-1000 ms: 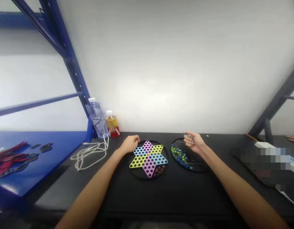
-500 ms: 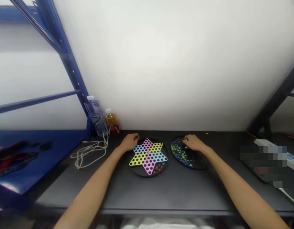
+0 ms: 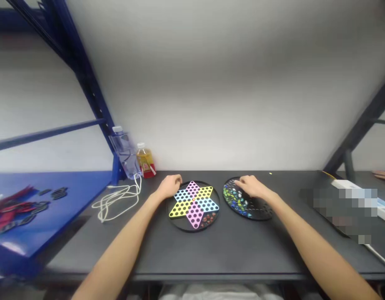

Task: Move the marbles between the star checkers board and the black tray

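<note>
Head view: marbles (image 3: 234, 198) in black tray (image 3: 263, 212)

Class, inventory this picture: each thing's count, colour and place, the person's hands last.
Table: one, dark grey, under everything.
Star board: one, pink, yellow, blue, centre.
Round board: one, black, right of it.
Marbles: many, mixed colours, on the round board.
Plastic bottle: one, clear, back left.
Drink bottle: one, amber, beside it.
Cable: one, white, left of the star board.
Shelf: one, blue, far left.
Blurred patch: one, far right.
Hands: two, left hand at the star board, right hand over the marbles.
</note>
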